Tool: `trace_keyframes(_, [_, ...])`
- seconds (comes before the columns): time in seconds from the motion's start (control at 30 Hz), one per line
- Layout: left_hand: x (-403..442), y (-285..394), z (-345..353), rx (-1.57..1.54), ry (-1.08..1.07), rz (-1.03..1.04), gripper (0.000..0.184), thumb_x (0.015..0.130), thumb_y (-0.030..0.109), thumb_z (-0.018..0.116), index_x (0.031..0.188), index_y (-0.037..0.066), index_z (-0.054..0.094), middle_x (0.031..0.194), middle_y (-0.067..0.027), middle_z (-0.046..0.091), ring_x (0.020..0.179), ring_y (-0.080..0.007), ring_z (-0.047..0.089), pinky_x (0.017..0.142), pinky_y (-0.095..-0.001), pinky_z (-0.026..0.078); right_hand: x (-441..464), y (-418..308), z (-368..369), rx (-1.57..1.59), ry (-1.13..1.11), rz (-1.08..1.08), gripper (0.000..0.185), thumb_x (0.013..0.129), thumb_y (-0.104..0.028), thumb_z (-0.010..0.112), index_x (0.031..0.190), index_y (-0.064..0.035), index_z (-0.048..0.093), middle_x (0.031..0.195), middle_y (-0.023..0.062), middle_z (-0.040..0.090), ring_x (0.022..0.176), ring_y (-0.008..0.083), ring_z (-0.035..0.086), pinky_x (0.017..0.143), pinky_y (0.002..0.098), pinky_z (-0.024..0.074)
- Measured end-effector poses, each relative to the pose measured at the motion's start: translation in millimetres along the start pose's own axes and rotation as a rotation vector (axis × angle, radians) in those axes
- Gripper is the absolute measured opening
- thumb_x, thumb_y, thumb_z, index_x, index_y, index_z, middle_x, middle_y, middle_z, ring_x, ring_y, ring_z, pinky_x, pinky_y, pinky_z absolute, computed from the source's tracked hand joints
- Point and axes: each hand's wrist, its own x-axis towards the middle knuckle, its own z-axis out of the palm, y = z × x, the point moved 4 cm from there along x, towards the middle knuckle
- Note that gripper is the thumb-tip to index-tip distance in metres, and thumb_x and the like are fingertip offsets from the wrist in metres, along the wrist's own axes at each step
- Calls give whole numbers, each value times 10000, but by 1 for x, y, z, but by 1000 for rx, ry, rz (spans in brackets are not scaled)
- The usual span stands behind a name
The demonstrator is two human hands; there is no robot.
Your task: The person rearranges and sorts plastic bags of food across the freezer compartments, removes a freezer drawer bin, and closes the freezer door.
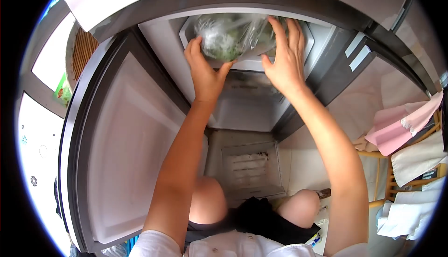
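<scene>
A clear plastic bag of green vegetables (226, 37) lies in the upper compartment of the open refrigerator, at the top of the head view. My left hand (204, 72) grips its left and lower side, thumb and fingers apart around the plastic. On the other side, my right hand (287, 56) holds the bag's right end, with its fingers reaching over the top and the thumb below. The exact kind of vegetable is blurred by the shiny plastic. Beneath both hands is a lower compartment (247, 110) with grey walls.
An open refrigerator door (133, 154) stands close on the left, and another door panel (373, 79) is on the right. A clear drawer (252, 189) sits on the floor before my knees. A wooden rack (380, 180) with pink and white cloths stands at the right.
</scene>
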Motion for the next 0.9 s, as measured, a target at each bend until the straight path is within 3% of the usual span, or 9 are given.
trace_keyframes(0.03, [-3,-3,0,-21,-6,0,927,693,144,867,1409,-4,297,1379,-227,335,1250,-394,420,1056,-410,376,9,6,-2,-59,-33,-50,870,635,-45,775,1417,-195,422,1405,226,351,1352,418,306,1126,531,268])
trace_keyframes(0.13, [-9,-3,5,-107,40,12,1001,691,169,878,1445,-18,248,1385,-196,332,1266,-302,408,1075,-384,352,22,10,-7,-86,-60,-146,833,655,-52,796,1400,-177,445,1380,214,337,1285,450,356,1108,519,307])
trace_keyframes(0.17, [-9,1,5,-22,55,110,998,701,179,874,1452,-2,242,1374,-210,333,1269,-332,392,1072,-407,349,23,8,-5,-77,-54,-131,835,656,-70,805,1400,-198,449,1371,213,336,1271,455,366,1093,525,321])
trace_keyframes(0.37, [8,3,7,78,-13,156,999,704,243,877,1475,55,271,1354,-223,344,1237,-375,401,1046,-423,364,22,12,10,-225,11,-111,840,664,-239,851,1394,-372,458,1334,218,349,1180,457,430,986,555,399])
trace_keyframes(0.5, [33,7,4,-4,-30,192,1029,685,284,888,1488,55,287,1316,-202,373,1182,-334,441,1020,-410,386,25,20,27,-292,98,-66,784,689,-289,826,1386,-367,474,1278,202,426,1157,444,444,963,530,414])
trace_keyframes(0.6, [24,18,9,3,3,143,1029,706,232,876,1506,66,250,1329,-210,347,1193,-339,444,1019,-408,395,23,28,32,-287,47,-35,770,703,-375,801,1389,-444,457,1332,176,418,1237,426,413,1032,560,359])
trace_keyframes(0.8, [6,19,18,36,-35,114,1014,724,170,855,1501,62,214,1356,-255,287,1197,-397,423,1010,-424,405,25,25,34,-467,26,-34,806,709,-352,805,1414,-455,429,1366,152,416,1286,403,374,1094,560,280])
trace_keyframes(0.9, [-6,11,24,51,22,95,991,723,169,854,1482,49,230,1365,-256,304,1213,-409,417,1026,-428,387,18,22,33,-355,17,-8,763,725,-295,801,1397,-435,468,1383,150,401,1298,413,356,1097,568,269])
